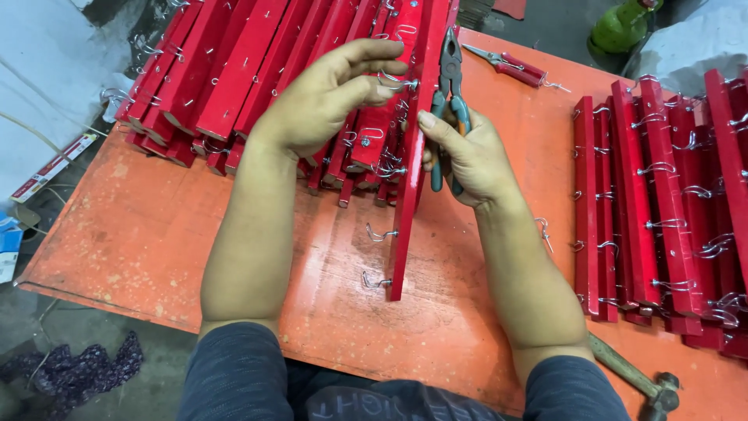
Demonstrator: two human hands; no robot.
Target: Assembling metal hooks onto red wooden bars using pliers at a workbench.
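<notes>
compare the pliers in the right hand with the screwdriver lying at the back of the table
The pliers stand upright, gripped in the right hand; the screwdriver lies flat, untouched. The pliers have teal and orange handles; the screwdriver has one dark red handle. Both are metal-tipped hand tools over the orange table.
</notes>
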